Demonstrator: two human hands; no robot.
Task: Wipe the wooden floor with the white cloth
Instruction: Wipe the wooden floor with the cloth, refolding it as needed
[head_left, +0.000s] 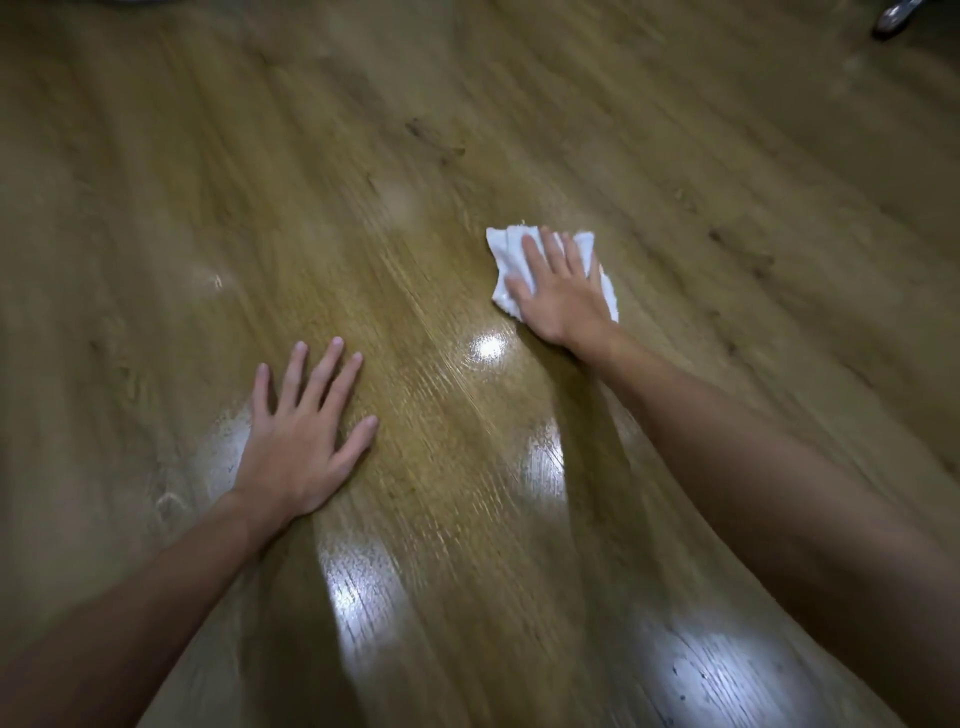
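- A chrome caster wheel (894, 16) is seen at the top right corner, cut off by the edge.
- A dark curved edge (140, 2) is glimpsed at the top left, too little to identify.

An indoor room with a wooden floor (441, 156), most likely a home or an office; which of the two cannot be told. Long brown planks with visible grain fill almost the whole frame, running from the lower part toward the top, with seams between boards. Bright glossy reflections (488, 347) in the centre and lower part of the frame suggest lamps overhead, as in a lit interior. At the upper right corner a dark caster wheel (891, 20) with a shiny metal fitting rests on the planks, the kind found under rolling furniture, though the piece itself is cut off.
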